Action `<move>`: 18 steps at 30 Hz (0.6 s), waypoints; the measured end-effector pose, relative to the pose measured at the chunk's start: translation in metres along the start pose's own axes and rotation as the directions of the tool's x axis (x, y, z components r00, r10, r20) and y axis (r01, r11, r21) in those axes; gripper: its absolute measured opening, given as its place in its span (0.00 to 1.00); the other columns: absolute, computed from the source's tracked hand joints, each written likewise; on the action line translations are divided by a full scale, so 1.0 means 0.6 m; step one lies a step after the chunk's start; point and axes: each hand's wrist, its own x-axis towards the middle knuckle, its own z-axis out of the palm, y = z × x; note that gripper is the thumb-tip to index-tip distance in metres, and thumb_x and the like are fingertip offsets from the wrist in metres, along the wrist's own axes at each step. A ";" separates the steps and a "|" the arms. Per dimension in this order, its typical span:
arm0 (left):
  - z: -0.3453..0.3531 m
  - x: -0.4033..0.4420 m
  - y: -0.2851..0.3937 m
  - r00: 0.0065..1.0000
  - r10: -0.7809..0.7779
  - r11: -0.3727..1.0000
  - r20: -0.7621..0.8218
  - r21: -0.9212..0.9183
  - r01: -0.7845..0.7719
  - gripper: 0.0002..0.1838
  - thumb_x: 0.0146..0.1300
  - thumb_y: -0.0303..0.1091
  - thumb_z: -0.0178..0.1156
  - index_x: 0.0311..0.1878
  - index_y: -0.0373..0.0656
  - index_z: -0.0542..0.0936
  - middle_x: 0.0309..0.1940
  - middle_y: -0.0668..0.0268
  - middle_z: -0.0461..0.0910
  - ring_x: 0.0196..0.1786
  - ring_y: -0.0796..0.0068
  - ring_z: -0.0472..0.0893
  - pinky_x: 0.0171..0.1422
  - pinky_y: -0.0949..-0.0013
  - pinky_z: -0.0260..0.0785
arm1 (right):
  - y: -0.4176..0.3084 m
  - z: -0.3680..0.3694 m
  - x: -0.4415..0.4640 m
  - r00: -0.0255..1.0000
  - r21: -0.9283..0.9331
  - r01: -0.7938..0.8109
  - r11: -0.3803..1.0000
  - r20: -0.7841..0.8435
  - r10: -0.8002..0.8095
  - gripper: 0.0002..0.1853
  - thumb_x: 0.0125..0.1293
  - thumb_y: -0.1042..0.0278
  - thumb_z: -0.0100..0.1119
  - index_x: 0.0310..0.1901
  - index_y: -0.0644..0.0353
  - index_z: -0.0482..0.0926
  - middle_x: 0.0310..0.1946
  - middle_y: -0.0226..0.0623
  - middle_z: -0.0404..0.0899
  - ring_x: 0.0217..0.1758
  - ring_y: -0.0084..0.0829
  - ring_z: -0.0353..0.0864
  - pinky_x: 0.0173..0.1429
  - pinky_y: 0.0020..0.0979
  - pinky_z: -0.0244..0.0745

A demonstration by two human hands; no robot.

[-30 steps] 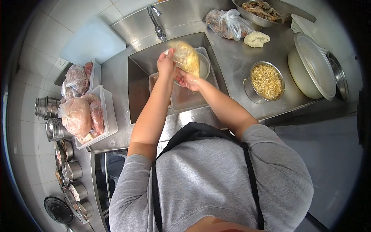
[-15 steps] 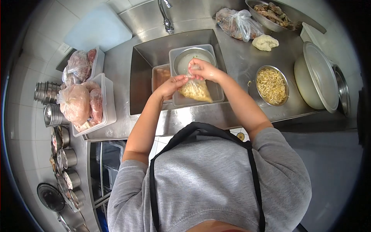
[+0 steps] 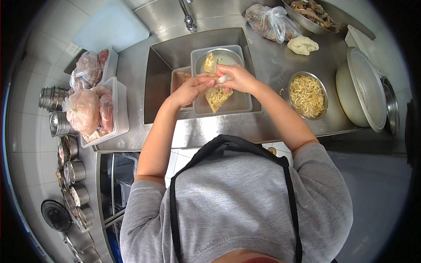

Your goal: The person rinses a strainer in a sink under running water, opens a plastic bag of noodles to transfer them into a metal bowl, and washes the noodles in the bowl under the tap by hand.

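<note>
A clear plastic bag (image 3: 217, 100) of pale yellow food pieces is in both my hands, over the sink. One part of it hangs below my fingers and another sticks up beyond them. My left hand (image 3: 193, 90) pinches the bag from the left. From the right, my right hand (image 3: 238, 79) is closed round its gathered middle. Beneath the hands, a round metal bowl (image 3: 237, 56) with cloudy liquid sits in a grey plastic tub (image 3: 199, 106) in the sink. The bag and hands partly cover both.
A bowl of bean sprouts (image 3: 308, 97) stands on the right counter, near a large lidded pot (image 3: 351, 94). Behind are a pale lump (image 3: 302, 45), a tied bag (image 3: 272, 24) and the tap (image 3: 188, 19). Plastic boxes of bagged meat (image 3: 122, 111) stand left; a reddish container (image 3: 175, 81) is in the sink.
The bag has turned, so one filled part now points away over the bowl and the other hangs down. My hands have come closer together around its middle.
</note>
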 end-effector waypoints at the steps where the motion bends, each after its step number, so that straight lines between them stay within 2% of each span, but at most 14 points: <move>1: 0.004 -0.001 -0.005 0.999 -0.007 0.999 -0.032 -0.032 0.006 0.16 0.65 0.39 0.53 0.49 0.38 0.77 0.47 0.68 0.73 0.53 0.79 0.69 0.62 0.74 0.57 | 0.007 0.000 -0.004 0.999 0.046 0.009 0.999 0.041 -0.011 0.14 0.56 0.64 0.63 0.36 0.59 0.67 0.33 0.33 0.75 0.43 0.23 0.77 0.37 0.27 0.73; 3: 0.001 0.000 -0.015 0.997 -0.016 0.998 -0.073 -0.059 0.011 0.15 0.64 0.37 0.55 0.49 0.38 0.77 0.44 0.69 0.74 0.50 0.80 0.71 0.60 0.74 0.59 | 0.007 -0.011 -0.008 0.996 0.093 0.025 0.995 0.085 -0.033 0.13 0.59 0.63 0.61 0.39 0.58 0.68 0.36 0.32 0.76 0.43 0.20 0.77 0.37 0.26 0.75; 4: 0.000 0.001 -0.024 0.997 -0.018 0.999 -0.074 -0.029 0.016 0.12 0.62 0.33 0.57 0.46 0.38 0.77 0.41 0.70 0.75 0.47 0.81 0.72 0.56 0.75 0.61 | -0.003 -0.021 -0.015 0.981 0.320 -0.115 0.940 0.183 0.058 0.12 0.61 0.63 0.58 0.42 0.57 0.68 0.39 0.31 0.76 0.44 0.20 0.76 0.39 0.27 0.76; 5: 0.001 0.000 -0.033 0.997 -0.021 1.000 -0.070 0.002 0.021 0.10 0.60 0.29 0.59 0.44 0.39 0.78 0.37 0.72 0.77 0.43 0.82 0.73 0.53 0.76 0.64 | -0.006 -0.027 -0.023 0.947 0.513 -0.267 0.816 0.295 0.124 0.12 0.63 0.63 0.55 0.46 0.56 0.69 0.41 0.29 0.76 0.45 0.20 0.76 0.41 0.27 0.76; 6: 0.005 0.003 -0.037 0.997 -0.023 1.000 -0.069 0.004 0.023 0.10 0.60 0.29 0.59 0.44 0.39 0.78 0.37 0.72 0.77 0.43 0.82 0.73 0.53 0.76 0.64 | 0.008 -0.033 -0.021 0.939 0.612 -0.299 0.732 0.327 0.110 0.14 0.65 0.63 0.52 0.51 0.54 0.69 0.45 0.28 0.75 0.45 0.20 0.75 0.43 0.27 0.76; 8: 0.023 0.010 -0.049 0.983 0.081 0.985 -0.165 -0.140 -0.105 0.06 0.57 0.24 0.60 0.39 0.40 0.77 0.32 0.73 0.78 0.38 0.85 0.74 0.46 0.78 0.66 | 0.029 -0.027 -0.018 0.948 0.616 -0.250 0.747 0.312 0.060 0.13 0.65 0.64 0.53 0.49 0.54 0.69 0.44 0.27 0.75 0.45 0.20 0.75 0.42 0.26 0.76; 9: 0.028 0.011 -0.052 0.984 0.079 0.985 -0.162 -0.140 -0.103 0.06 0.57 0.24 0.60 0.39 0.40 0.77 0.32 0.73 0.78 0.38 0.85 0.74 0.46 0.78 0.66 | 0.037 -0.022 -0.018 0.954 0.615 -0.198 0.763 0.300 0.006 0.12 0.64 0.65 0.54 0.48 0.54 0.69 0.43 0.27 0.75 0.44 0.19 0.75 0.42 0.26 0.76; 11: 0.035 0.011 -0.056 0.964 0.066 0.979 -0.258 -0.170 -0.113 0.06 0.58 0.22 0.58 0.39 0.40 0.75 0.34 0.72 0.76 0.38 0.83 0.74 0.48 0.77 0.67 | 0.050 -0.004 -0.012 0.967 0.604 -0.160 0.781 0.256 0.000 0.11 0.63 0.66 0.55 0.46 0.54 0.69 0.41 0.26 0.75 0.42 0.19 0.75 0.41 0.24 0.75; 13: 0.042 0.012 -0.063 0.956 0.072 0.983 -0.283 -0.143 -0.117 0.07 0.59 0.20 0.56 0.41 0.39 0.74 0.35 0.71 0.76 0.40 0.83 0.74 0.48 0.78 0.66 | 0.062 0.016 -0.001 0.976 0.590 -0.124 0.798 0.220 -0.011 0.11 0.62 0.67 0.57 0.45 0.55 0.69 0.39 0.26 0.75 0.41 0.18 0.75 0.40 0.23 0.75; 15: 0.054 0.016 -0.076 0.884 0.148 0.982 -0.443 -0.039 -0.184 0.07 0.59 0.19 0.54 0.40 0.38 0.74 0.32 0.70 0.76 0.39 0.83 0.73 0.46 0.78 0.67 | 0.071 0.041 0.009 0.991 0.605 -0.071 0.793 0.130 -0.011 0.11 0.62 0.67 0.58 0.40 0.55 0.66 0.34 0.28 0.75 0.36 0.19 0.76 0.36 0.21 0.75; 16: 0.057 0.022 -0.080 0.834 0.232 0.973 -0.501 0.116 -0.201 0.07 0.58 0.18 0.53 0.38 0.38 0.74 0.31 0.69 0.76 0.37 0.82 0.73 0.44 0.77 0.66 | 0.072 0.055 0.014 0.999 0.591 -0.029 0.806 0.042 0.005 0.11 0.62 0.68 0.58 0.39 0.55 0.65 0.30 0.28 0.75 0.30 0.19 0.77 0.32 0.21 0.74; 17: 0.056 0.028 -0.083 0.827 0.235 0.972 -0.510 0.118 -0.203 0.07 0.58 0.18 0.53 0.38 0.38 0.74 0.31 0.69 0.76 0.37 0.82 0.73 0.44 0.77 0.66 | 0.072 0.065 0.019 0.999 0.586 -0.028 0.810 0.050 -0.002 0.11 0.62 0.68 0.58 0.39 0.55 0.65 0.30 0.28 0.75 0.30 0.19 0.77 0.32 0.21 0.74; 18: 0.058 0.032 -0.083 0.784 0.257 0.966 -0.565 0.183 -0.185 0.06 0.57 0.18 0.53 0.38 0.38 0.74 0.31 0.68 0.76 0.36 0.82 0.73 0.42 0.77 0.66 | 0.067 0.078 0.020 0.998 0.657 0.007 0.754 -0.052 0.036 0.11 0.62 0.69 0.58 0.38 0.56 0.64 0.29 0.28 0.75 0.29 0.19 0.77 0.32 0.21 0.75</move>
